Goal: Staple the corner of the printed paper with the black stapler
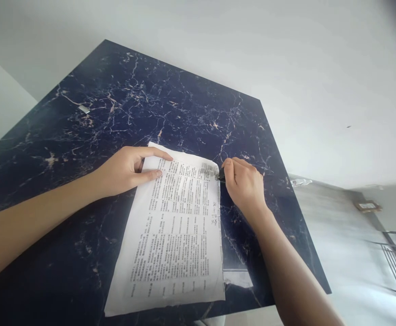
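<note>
A: State the condition of the fingers.

B: On the bare left hand point(125, 172), thumb and index finger are spread apart, both tips resting on top of the white printed paper point(181, 203) at its upper left. The remaining fingers are hidden; whether they reach beneath the sheet cannot be determined. On the bare right hand point(245, 183), the fingers are curled closed around a small black object point(222, 174).

A: Identify that object.

B: Only one end is exposed, at the upper right edge of the paper. The fist covers the rest, so its type cannot be established.

A: Locate and describe the paper.

B: It lies between the hands on the dark blue, white-veined, marble-patterned desk point(191, 104), extending toward the near edge. Printed lines run lengthwise, too small to read. A barcode-like block adjoins the black object; handwriting along the right margin is illegible. The right edge is uneven; the number of sheets is unclear.

A: List the outer items.

B: A small pale rectangular item point(84, 109), material indeterminate, lies toward the far left of the desk. The frame cuts off the desk's left side. Beyond its right side, a brown-framed rectangular object point(368, 206) and a thin-barred railing point(393, 267) are blurred; the frame crops the railing.
</note>
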`<state>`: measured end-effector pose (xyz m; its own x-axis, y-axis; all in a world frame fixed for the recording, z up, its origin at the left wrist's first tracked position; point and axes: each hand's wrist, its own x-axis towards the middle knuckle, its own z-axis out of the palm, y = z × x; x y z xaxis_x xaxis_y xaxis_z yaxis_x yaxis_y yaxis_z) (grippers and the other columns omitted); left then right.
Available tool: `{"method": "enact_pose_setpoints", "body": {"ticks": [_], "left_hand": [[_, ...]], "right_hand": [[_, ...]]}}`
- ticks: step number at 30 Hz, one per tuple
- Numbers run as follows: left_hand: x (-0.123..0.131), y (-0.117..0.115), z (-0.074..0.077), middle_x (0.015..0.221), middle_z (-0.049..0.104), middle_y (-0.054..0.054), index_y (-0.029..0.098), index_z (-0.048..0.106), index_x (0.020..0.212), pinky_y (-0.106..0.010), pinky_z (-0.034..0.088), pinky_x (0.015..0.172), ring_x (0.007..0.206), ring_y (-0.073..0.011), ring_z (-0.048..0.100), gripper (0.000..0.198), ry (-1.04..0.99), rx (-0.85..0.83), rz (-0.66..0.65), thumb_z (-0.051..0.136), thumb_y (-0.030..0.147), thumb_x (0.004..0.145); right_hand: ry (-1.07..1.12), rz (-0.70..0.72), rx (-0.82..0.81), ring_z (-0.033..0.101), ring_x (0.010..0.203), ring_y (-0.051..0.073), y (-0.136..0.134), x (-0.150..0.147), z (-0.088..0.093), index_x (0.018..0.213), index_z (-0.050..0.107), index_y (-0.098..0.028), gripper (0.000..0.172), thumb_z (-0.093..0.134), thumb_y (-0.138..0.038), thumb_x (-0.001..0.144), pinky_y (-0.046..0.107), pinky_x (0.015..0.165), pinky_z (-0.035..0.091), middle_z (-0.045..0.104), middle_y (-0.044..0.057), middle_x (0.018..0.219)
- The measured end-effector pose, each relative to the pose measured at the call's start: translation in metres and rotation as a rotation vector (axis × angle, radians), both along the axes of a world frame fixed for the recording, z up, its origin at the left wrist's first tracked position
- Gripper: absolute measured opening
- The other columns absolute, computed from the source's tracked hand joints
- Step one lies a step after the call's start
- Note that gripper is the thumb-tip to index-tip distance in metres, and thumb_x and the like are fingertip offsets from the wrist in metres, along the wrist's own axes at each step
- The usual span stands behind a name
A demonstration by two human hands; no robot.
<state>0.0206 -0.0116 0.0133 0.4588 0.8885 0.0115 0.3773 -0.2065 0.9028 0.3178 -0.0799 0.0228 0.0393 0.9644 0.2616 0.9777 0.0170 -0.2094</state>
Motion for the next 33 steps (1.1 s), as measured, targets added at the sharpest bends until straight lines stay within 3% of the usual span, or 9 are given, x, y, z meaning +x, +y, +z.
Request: {"method": "enact_pose_setpoints", "body": {"ticks": [6,12,17,24,33], "left_hand": [[0.0,-0.003,0.004,0.088,0.07,-0.003,0.012,0.067,0.121,-0.026,0.058,0.064,0.091,-0.0211,0.072,0.053,0.036,-0.03,-0.001,0.051,0.058,0.098],[-0.004,0.0,-0.003,0.084,0.068,-0.003,0.013,0.069,0.119,-0.029,0.06,0.067,0.09,-0.0224,0.072,0.048,0.058,-0.008,-0.011,0.056,0.053,0.098],[-0.006,0.003,-0.009,0.086,0.07,-0.003,0.019,0.072,0.118,-0.029,0.06,0.06,0.085,-0.0232,0.073,0.047,0.063,0.029,-0.008,0.069,0.056,0.089],[-0.009,0.009,-0.01,0.082,0.071,-0.003,0.025,0.074,0.116,-0.031,0.06,0.057,0.078,-0.0236,0.073,0.04,0.079,0.05,-0.073,0.072,0.051,0.086],[-0.008,0.009,-0.008,0.082,0.073,-0.002,0.026,0.074,0.119,-0.029,0.059,0.059,0.076,-0.0212,0.073,0.037,0.053,0.008,-0.088,0.074,0.043,0.086]], "right_hand": [[-0.027,-0.006,-0.013,0.055,0.069,0.018,0.0,-0.001,0.001,0.076,0.061,-0.022,0.046,0.033,-0.031,0.111,0.033,0.061,0.029,0.063,0.003,0.074],[-0.034,-0.013,-0.006,0.057,0.07,0.018,-0.001,-0.001,0.0,0.075,0.061,-0.022,0.047,0.032,-0.032,0.111,0.033,0.062,0.029,0.065,0.004,0.075],[-0.044,-0.018,-0.005,0.057,0.071,0.019,0.0,-0.003,0.0,0.073,0.059,-0.022,0.046,0.034,-0.031,0.11,0.034,0.064,0.031,0.065,0.004,0.074],[-0.063,-0.016,-0.002,0.056,0.069,0.019,0.0,-0.005,0.002,0.071,0.057,-0.022,0.046,0.033,-0.03,0.11,0.034,0.065,0.032,0.064,0.004,0.072],[-0.328,0.038,0.054,0.056,0.081,0.022,-0.001,-0.008,-0.008,0.085,0.064,-0.02,0.05,0.024,-0.032,0.113,0.036,0.071,0.031,0.066,0.007,0.081]]}}
